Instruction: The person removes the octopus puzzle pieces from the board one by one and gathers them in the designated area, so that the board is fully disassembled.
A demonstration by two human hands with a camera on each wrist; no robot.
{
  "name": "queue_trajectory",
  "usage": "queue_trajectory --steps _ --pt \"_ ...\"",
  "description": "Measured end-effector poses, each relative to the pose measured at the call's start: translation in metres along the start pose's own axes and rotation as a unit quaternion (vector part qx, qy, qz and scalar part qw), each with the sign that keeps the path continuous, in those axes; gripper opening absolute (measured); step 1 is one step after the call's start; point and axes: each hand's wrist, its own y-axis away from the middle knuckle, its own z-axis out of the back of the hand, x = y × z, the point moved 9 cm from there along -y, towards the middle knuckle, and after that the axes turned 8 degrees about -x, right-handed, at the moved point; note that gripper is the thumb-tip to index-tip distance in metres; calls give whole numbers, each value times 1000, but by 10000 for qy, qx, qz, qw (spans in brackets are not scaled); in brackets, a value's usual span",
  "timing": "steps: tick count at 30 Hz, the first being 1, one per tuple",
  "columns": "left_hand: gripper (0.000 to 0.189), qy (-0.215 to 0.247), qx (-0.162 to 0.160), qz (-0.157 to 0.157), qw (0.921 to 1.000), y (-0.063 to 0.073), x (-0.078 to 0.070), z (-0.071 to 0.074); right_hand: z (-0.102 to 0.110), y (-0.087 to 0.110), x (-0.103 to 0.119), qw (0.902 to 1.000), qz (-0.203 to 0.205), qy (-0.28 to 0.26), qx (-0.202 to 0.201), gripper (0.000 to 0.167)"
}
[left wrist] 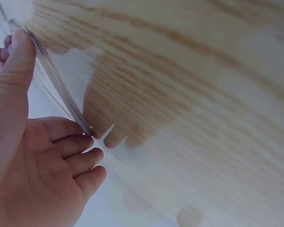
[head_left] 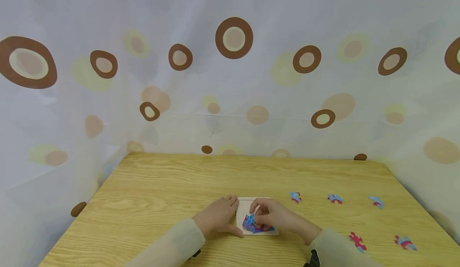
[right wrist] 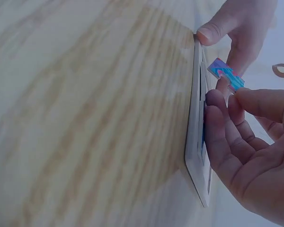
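Observation:
A shallow white puzzle board (head_left: 243, 206) lies flat on the table, with blue and purple puzzle pieces (head_left: 259, 229) in its near part. My left hand (head_left: 218, 216) rests along the board's left edge. Its fingers are fairly straight, the thumb at the near corner and fingertips at the far one. Over the board, my right hand (head_left: 273, 214) pinches a blue and purple puzzle piece (right wrist: 227, 75) between thumb and fingertips. In the right wrist view that piece is tilted and raised above the board's rim. The right fingers partly cover the pieces beneath.
On the wooden table (head_left: 161, 187), loose red and blue puzzle pieces lie to the right: three at the back, (head_left: 296, 197) the leftmost of them, and a red piece (head_left: 357, 241) and a striped piece (head_left: 405, 242) nearer. A patterned curtain (head_left: 230, 83) surrounds the table's back and sides.

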Motion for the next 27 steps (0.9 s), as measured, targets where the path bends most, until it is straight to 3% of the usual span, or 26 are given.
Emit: queue_trajectory --steps 12,27 --pt "95 469 117 188 9987 0 -3 3 4 0 -1 9999 -88 -50 16 9" --pt "82 -386 -110 501 9979 -8 -5 -1 12 -1 -6 9998 -95 -143 -55 10"
